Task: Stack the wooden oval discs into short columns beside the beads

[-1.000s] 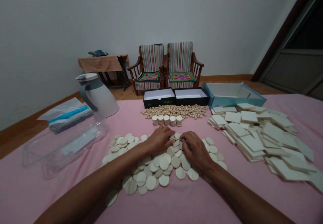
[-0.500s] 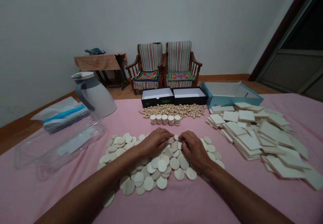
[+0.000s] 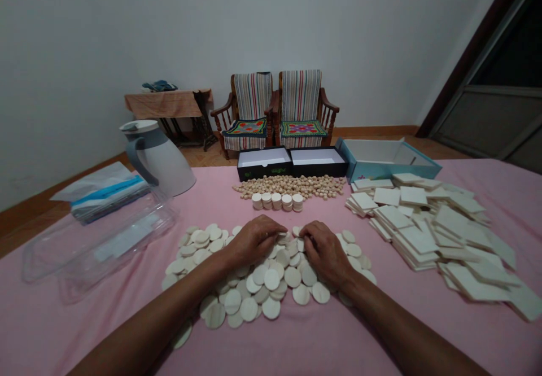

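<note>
Both my hands rest on a spread heap of pale round wooden discs [image 3: 262,285] on the pink tablecloth [image 3: 296,342]. My left hand [image 3: 254,241] lies knuckles up with its fingers curled onto discs at the heap's far middle. My right hand [image 3: 324,252] sits close beside it, fingers bent and pinching at discs near the left hand's fingertips. What exactly each hand grips is hidden under the fingers. Just beyond the hands stands a short row of stacked small discs [image 3: 277,201], in front of a band of small wooden beads [image 3: 292,186].
Square wooden tiles [image 3: 427,229] lie heaped at the right. Two black boxes [image 3: 292,163] and a light blue box [image 3: 387,160] sit at the table's far edge. A grey-white jug [image 3: 158,158] and clear plastic packaging [image 3: 101,235] lie left. Two striped chairs [image 3: 279,110] stand behind.
Both hands have stayed on the disc heap, their fingers shifting slightly among the discs. The view has tilted a little.
</note>
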`<control>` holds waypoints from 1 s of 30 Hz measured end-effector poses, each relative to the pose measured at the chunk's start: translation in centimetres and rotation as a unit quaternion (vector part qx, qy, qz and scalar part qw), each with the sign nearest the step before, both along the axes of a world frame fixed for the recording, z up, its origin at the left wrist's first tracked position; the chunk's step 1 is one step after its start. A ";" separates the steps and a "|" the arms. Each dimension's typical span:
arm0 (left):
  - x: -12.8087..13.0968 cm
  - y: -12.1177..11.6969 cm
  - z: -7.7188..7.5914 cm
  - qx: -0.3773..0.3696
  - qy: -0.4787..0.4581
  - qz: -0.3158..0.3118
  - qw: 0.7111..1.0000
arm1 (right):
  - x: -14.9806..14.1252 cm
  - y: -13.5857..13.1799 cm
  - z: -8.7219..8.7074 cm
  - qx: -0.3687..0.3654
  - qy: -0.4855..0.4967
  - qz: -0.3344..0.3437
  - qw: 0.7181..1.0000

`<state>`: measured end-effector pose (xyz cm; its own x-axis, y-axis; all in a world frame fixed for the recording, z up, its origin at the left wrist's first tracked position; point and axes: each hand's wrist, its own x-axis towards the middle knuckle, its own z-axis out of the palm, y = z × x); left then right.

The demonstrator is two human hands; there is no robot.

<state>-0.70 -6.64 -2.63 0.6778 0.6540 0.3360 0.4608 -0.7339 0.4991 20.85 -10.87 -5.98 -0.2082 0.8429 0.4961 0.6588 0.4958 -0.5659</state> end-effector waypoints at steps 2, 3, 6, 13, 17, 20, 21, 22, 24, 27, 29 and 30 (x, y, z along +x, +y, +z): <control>-0.2 -0.2 0.2 -0.012 -0.011 0.020 1.000 | 0.0 0.0 0.0 -0.001 0.001 0.001 1.000; -0.3 -0.3 0.3 -0.019 -0.017 0.031 0.999 | 0.0 0.0 0.1 -0.001 0.001 0.001 1.000; -0.8 -0.5 0.3 -0.027 -0.037 0.054 0.997 | 0.0 -0.1 0.2 -0.003 -0.001 0.001 1.000; -1.8 -0.3 -0.3 -0.045 -0.067 0.112 0.990 | -0.2 -0.2 0.5 -0.013 -0.004 -0.001 1.000; -1.6 -0.4 -0.3 -0.066 -0.064 0.150 0.984 | -0.3 -0.2 0.5 -0.014 -0.013 -0.001 1.000; -1.5 -0.5 -0.2 -0.079 -0.070 0.181 0.978 | -0.3 -0.2 0.3 -0.009 -0.015 0.004 1.000; -1.5 -0.4 -0.2 -0.081 -0.081 0.196 0.974 | -0.3 -0.2 0.3 -0.009 -0.015 0.005 1.000; -1.7 -0.4 -0.1 -0.080 -0.095 0.209 0.970 | -0.3 -0.2 0.2 -0.007 -0.015 0.006 1.000; -2.1 0.0 0.0 -0.082 -0.130 0.234 0.960 | -0.3 -0.2 0.1 -0.003 -0.015 0.006 1.000; -2.9 0.7 0.3 -0.115 -0.163 0.258 0.945 | -0.3 -0.3 0.2 -0.002 -0.016 0.008 1.000; -3.3 1.1 0.5 -0.140 -0.170 0.266 0.938 | -0.3 -0.3 0.3 -0.003 -0.018 0.010 1.000; -3.4 1.3 0.6 -0.148 -0.172 0.267 0.937 | -0.3 -0.3 0.3 -0.004 -0.020 0.010 1.000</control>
<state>-4.14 -5.36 -1.99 0.1132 0.9678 0.2250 0.4977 -0.2512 0.8302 20.53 -11.20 -5.64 -0.2447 0.8425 0.4799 0.6704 0.5046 -0.5440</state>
